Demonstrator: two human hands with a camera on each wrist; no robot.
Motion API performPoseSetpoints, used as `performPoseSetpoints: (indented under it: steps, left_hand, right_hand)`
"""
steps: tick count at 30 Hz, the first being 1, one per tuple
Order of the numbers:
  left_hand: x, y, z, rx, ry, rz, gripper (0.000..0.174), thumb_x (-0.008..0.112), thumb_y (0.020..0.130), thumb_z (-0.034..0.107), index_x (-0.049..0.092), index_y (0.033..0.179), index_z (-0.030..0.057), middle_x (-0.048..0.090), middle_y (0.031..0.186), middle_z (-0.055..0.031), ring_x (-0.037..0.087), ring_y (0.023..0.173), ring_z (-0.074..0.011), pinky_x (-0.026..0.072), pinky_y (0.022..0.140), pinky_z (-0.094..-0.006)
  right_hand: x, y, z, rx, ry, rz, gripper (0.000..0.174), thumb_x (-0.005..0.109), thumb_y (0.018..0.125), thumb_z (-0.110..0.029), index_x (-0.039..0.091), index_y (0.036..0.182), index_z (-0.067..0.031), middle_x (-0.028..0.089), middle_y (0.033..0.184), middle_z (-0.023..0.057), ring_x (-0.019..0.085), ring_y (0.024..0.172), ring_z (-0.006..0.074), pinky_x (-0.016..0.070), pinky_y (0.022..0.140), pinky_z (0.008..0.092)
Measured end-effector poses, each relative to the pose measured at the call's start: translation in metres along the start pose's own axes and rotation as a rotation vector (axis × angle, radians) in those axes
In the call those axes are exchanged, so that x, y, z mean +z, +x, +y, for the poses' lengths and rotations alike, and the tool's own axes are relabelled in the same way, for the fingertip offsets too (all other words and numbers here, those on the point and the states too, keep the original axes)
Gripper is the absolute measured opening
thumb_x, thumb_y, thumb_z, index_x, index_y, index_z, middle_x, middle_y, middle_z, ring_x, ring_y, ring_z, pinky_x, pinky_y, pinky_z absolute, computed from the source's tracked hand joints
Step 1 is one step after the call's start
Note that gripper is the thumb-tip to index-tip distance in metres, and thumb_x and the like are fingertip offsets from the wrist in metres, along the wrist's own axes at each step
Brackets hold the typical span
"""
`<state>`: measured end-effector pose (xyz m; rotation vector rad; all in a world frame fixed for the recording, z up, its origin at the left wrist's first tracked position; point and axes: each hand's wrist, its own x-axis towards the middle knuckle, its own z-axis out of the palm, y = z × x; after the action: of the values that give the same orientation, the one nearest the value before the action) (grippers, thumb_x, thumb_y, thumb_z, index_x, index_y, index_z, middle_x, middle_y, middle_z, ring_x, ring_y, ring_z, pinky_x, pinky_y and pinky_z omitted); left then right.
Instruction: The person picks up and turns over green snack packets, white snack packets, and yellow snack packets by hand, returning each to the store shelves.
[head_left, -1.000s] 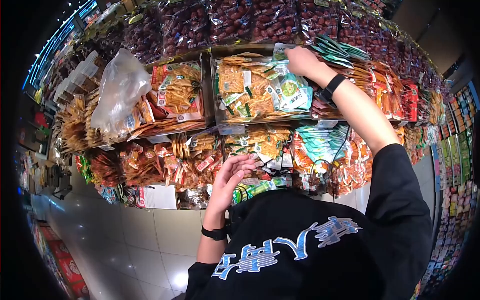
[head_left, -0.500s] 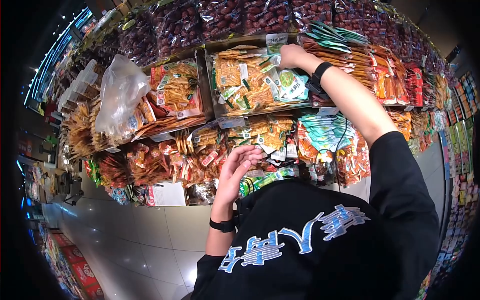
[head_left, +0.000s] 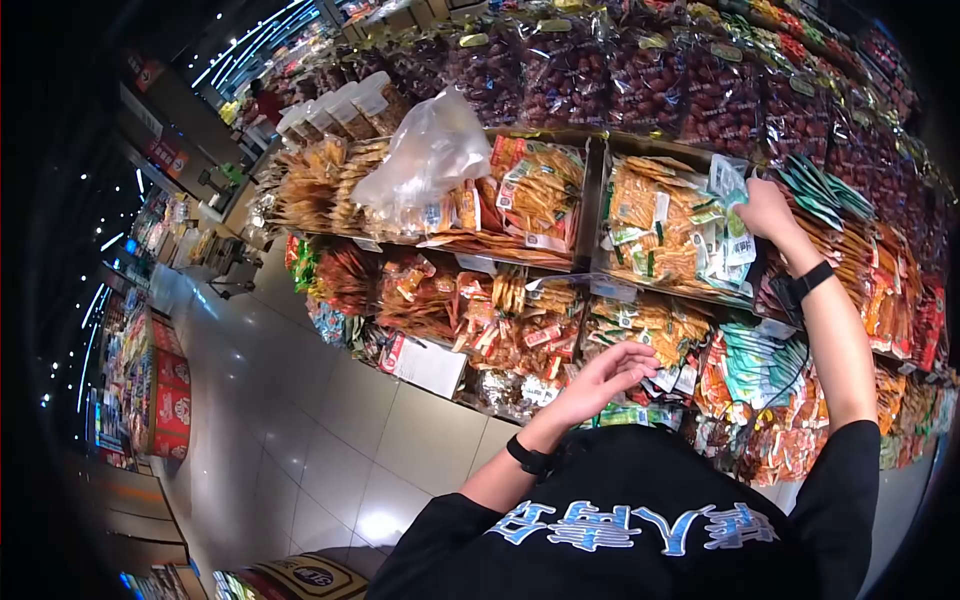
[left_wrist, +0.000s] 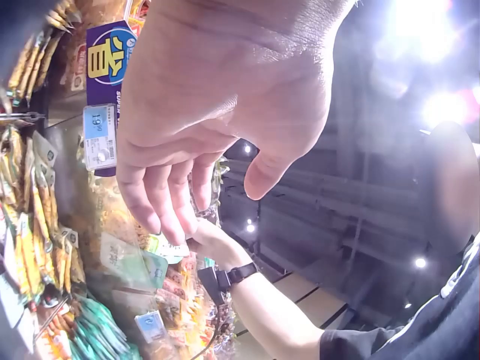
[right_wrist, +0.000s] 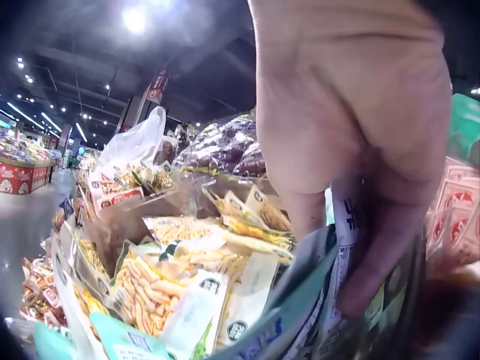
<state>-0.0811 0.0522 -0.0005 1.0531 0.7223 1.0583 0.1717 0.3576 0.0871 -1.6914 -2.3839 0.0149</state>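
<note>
My right hand (head_left: 768,210) reaches into the right side of an upper display bin and grips green-and-white snack packets (right_wrist: 341,247). In the right wrist view the packets pass between its thumb and fingers, with the fingertips partly hidden behind them. Bags of yellow strip-shaped snacks (head_left: 650,215) fill the rest of that bin. My left hand (head_left: 608,385) hangs palm up with loosely bent fingers in front of the lower shelf, holding nothing. Near it lie more yellow snack bags (head_left: 655,325) and teal packets (head_left: 755,365).
A clear plastic bag (head_left: 430,150) lies over the snacks on the left. Bags of dark red fruit (head_left: 640,95) line the back. A divider (head_left: 592,205) separates the upper bins. Below the shelves is a tiled floor (head_left: 320,460), with a red display stand (head_left: 168,385) farther left.
The head view has swung left, so the shelves sit farther right in it. My right hand stays at the green-and-white packets, and my left hand keeps its loose pose by the lower shelf.
</note>
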Motion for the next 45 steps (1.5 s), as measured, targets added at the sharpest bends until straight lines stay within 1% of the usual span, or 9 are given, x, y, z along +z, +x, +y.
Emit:
performPoseSetpoints:
  steps: [7,13,18,21,27,30,37,42,45]
  left_hand:
    - [0.002,-0.001,0.000,-0.023,-0.036,0.033,0.033,0.054,0.099,0.011,0.050,0.130,0.0008,0.062,0.121,-0.0113,0.060,0.113,-0.0177,0.0464,0.099,-0.0318]
    - [0.002,0.000,-0.001,-0.010,0.004,0.101,0.029,0.048,0.099,0.008,0.052,0.126,-0.0013,0.062,0.121,-0.0130,0.061,0.111,-0.0201,0.0464,0.097,-0.0331]
    - [0.002,0.005,-0.009,-0.040,0.029,0.092,0.029,0.047,0.101,0.009,0.051,0.127,-0.0008,0.063,0.120,-0.0124,0.061,0.112,-0.0189,0.0458,0.097,-0.0322]
    - [0.004,0.009,-0.012,-0.062,0.021,0.108,0.032,0.045,0.103,0.016,0.050,0.129,-0.0008,0.062,0.124,-0.0135,0.059,0.117,-0.0213,0.0445,0.101,-0.0339]
    - [0.020,0.024,-0.003,0.078,-0.364,0.095,0.086,0.055,0.091,0.061,0.028,0.149,0.0037,0.048,0.141,-0.0130,0.047,0.132,-0.0255,0.0384,0.109,-0.0402]
    - [0.014,0.030,-0.007,0.012,-0.704,-0.087,0.081,0.054,0.093,0.056,0.028,0.149,0.0032,0.042,0.148,-0.0146,0.044,0.135,-0.0290,0.0358,0.112,-0.0466]
    - [0.023,0.032,0.013,0.010,-0.582,0.149,0.047,0.055,0.098,0.015,0.043,0.140,0.0003,0.056,0.133,-0.0137,0.058,0.119,-0.0242,0.0491,0.100,-0.0389]
    - [0.030,0.036,0.014,0.061,-0.477,0.279,0.043,0.060,0.095,0.009,0.048,0.135,0.0007,0.059,0.128,-0.0109,0.061,0.114,-0.0211,0.0510,0.097,-0.0370]
    - [0.030,0.037,0.013,0.062,-0.432,0.319,0.040,0.060,0.095,0.008,0.050,0.133,0.0013,0.060,0.126,-0.0098,0.061,0.112,-0.0201,0.0515,0.095,-0.0363]
  right_hand:
    - [-0.037,-0.013,-0.008,-0.076,0.198,0.330,0.030,0.067,0.082,-0.019,0.059,0.098,0.0054,0.065,0.092,0.0282,0.062,0.091,0.0455,0.0502,0.081,0.0501]
    - [-0.052,-0.034,-0.009,-0.065,0.469,0.364,0.036,0.067,0.085,-0.024,0.060,0.106,0.0041,0.066,0.092,0.0275,0.063,0.090,0.0455,0.0512,0.078,0.0463]
    - [-0.052,-0.057,-0.011,-0.185,0.752,0.412,0.037,0.068,0.090,-0.022,0.060,0.118,0.0012,0.072,0.098,0.0129,0.069,0.086,0.0178,0.0527,0.078,0.0320]
    - [-0.050,-0.082,-0.017,-0.220,1.114,0.180,0.036,0.066,0.093,-0.017,0.057,0.122,0.0029,0.069,0.111,0.0081,0.065,0.098,0.0114,0.0513,0.086,0.0280]
    - [-0.036,-0.164,-0.081,-0.230,1.562,-0.234,0.040,0.064,0.093,-0.013,0.054,0.128,0.0031,0.066,0.117,0.0072,0.062,0.106,0.0133,0.0485,0.095,0.0307]
    - [-0.015,-0.175,-0.106,-0.281,1.484,-0.331,0.039,0.064,0.092,-0.010,0.056,0.127,0.0029,0.065,0.117,0.0075,0.061,0.107,0.0152,0.0468,0.095,0.0306]
    - [0.013,-0.178,-0.112,-0.359,1.165,0.050,0.041,0.069,0.087,-0.014,0.059,0.122,0.0058,0.054,0.129,0.0131,0.051,0.123,0.0239,0.0396,0.103,0.0344]
    - [0.028,-0.183,-0.109,-0.249,1.320,0.062,0.052,0.074,0.083,-0.006,0.051,0.129,0.0038,0.055,0.127,0.0133,0.053,0.120,0.0201,0.0418,0.102,0.0334]
    - [0.024,-0.193,-0.114,-0.100,1.648,-0.150,0.057,0.071,0.084,0.003,0.044,0.134,0.0034,0.054,0.126,0.0108,0.052,0.119,0.0165,0.0414,0.102,0.0316]
